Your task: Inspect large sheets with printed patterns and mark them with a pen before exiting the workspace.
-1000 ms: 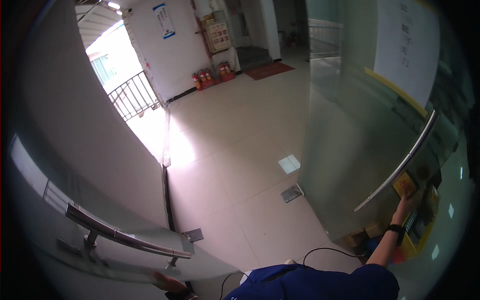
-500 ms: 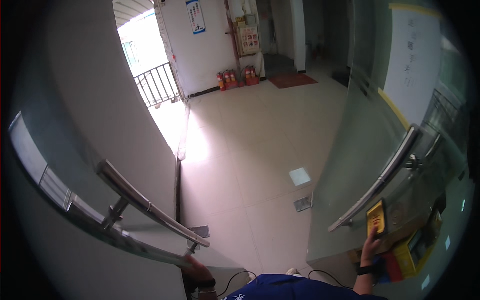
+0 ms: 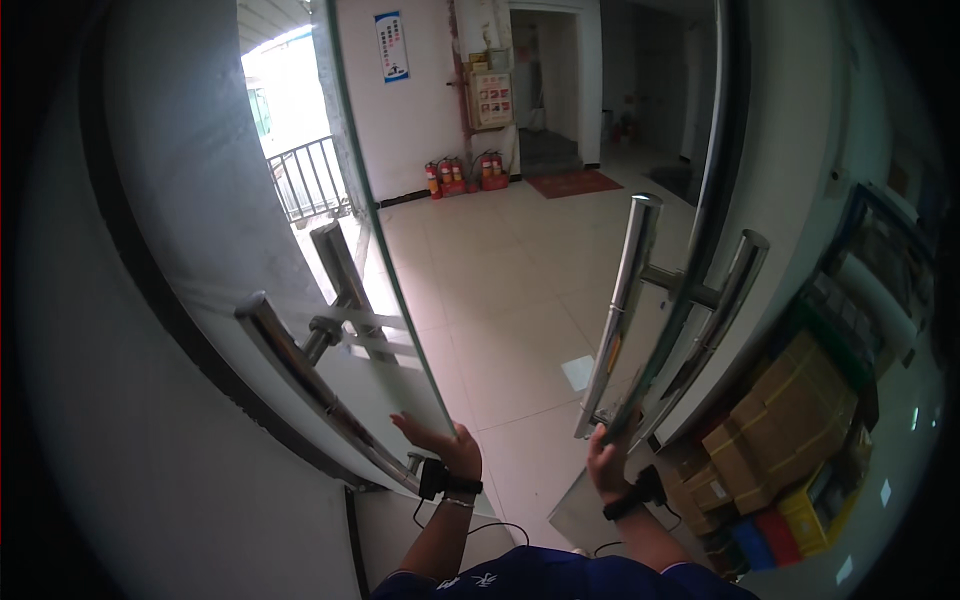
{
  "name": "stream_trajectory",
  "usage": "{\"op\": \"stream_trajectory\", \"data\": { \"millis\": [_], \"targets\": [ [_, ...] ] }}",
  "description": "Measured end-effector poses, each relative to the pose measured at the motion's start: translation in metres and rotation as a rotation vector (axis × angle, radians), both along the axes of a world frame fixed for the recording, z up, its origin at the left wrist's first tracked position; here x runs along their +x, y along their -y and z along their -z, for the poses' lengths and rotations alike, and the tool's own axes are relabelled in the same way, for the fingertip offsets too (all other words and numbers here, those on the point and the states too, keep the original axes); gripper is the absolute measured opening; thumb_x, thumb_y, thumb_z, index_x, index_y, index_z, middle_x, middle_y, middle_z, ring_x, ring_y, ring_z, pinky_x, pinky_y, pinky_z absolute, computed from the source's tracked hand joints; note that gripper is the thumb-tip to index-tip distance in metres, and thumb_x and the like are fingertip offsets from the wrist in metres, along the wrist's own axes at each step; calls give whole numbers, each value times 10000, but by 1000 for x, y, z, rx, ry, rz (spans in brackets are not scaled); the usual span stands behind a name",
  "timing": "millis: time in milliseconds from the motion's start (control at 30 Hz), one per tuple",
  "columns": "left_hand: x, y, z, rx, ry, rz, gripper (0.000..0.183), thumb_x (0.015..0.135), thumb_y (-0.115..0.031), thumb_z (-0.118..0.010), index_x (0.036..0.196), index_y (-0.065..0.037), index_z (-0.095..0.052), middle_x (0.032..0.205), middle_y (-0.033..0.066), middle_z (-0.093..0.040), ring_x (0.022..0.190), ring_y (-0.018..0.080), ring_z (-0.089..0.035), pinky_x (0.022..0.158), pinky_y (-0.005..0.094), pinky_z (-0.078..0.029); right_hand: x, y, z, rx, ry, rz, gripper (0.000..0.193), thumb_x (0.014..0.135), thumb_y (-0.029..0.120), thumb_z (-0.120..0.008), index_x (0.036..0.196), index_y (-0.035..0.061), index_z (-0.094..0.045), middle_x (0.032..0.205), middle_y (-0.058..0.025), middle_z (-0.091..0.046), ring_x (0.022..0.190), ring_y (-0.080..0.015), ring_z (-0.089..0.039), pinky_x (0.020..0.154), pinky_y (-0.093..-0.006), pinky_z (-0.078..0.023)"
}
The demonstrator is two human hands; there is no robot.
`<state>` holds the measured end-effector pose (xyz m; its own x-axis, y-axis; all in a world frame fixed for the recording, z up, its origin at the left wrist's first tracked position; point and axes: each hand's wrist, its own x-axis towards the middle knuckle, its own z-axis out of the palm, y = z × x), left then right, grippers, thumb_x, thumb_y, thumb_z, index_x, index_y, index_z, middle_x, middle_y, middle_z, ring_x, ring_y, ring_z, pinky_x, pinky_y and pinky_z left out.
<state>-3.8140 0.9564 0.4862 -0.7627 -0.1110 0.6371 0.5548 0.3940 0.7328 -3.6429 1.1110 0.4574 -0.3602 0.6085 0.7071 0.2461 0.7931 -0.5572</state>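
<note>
Two glass doors stand at an angle to each other with a gap between them. At the free edge of the left glass door (image 3: 390,240) is my left hand (image 3: 450,455), its fingers stretched out against the glass low beside the long metal pull handle (image 3: 300,370). My right hand (image 3: 605,465) grips the edge of the right glass door (image 3: 668,340), just below the lower end of its metal pull handle (image 3: 625,300). Part of that hand's fingers is hidden by the door edge. Both wrists carry black bands with a cable.
Beyond the gap lies a tiled floor (image 3: 500,270) with a red mat (image 3: 573,183). Red fire extinguishers (image 3: 447,175) line the far wall. On the right are cardboard boxes (image 3: 790,410) and a yellow bin (image 3: 815,510). A bright doorway with a railing (image 3: 305,175) is at the far left.
Both doors have swung, their free edges now closer together. My right hand has moved left from near a yellow sign to the right door's edge. My left hand has moved up and right.
</note>
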Motion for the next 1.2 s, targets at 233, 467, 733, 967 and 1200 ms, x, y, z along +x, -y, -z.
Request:
{"op": "stream_trajectory", "data": {
  "millis": [233,467,733,967,1200],
  "targets": [
    [-23,-30,5,-42,-11,-32,945,725,-148,-634,1407,38,-7,1468,259,38,1366,403,4,1090,515,-56,-82,10,-34,28,-115,-116,738,807,130,-545,1373,-80,-121,1406,-316,-164,1302,-453,-198,1068,-496,-174],
    [-20,-26,11,68,-23,138,1018,819,-676,-404,1408,43,13,1459,267,118,1359,396,105,1069,529,11,-128,16,-43,82,-138,-104,848,722,119,-667,1387,-32,-163,1413,-298,-184,1290,-446,-232,1052,-505,-205],
    [-21,-37,15,-3,-47,52,898,892,-581,-346,1400,64,18,1456,269,109,1363,384,88,1079,510,2,-135,23,-37,65,63,-177,823,793,233,-658,1412,9,-163,1446,-280,-121,1313,-453,-189,1050,-538,-206],
    [-27,-43,19,4,-111,-48,817,909,-507,-365,1408,48,-32,1461,270,59,1354,421,69,1077,534,0,-122,19,-24,25,102,-223,740,831,117,-580,1426,49,-146,1440,-283,-151,1333,-453,-134,1077,-500,-158],
    [-44,-55,15,35,-91,-81,833,899,-534,-366,1414,33,-37,1469,253,46,1358,405,79,1076,534,15,-90,3,-19,-187,140,-562,643,818,33,-553,1377,9,-238,1328,-276,-377,1251,-362,-377,1034,-391,-312]
  ]
}}
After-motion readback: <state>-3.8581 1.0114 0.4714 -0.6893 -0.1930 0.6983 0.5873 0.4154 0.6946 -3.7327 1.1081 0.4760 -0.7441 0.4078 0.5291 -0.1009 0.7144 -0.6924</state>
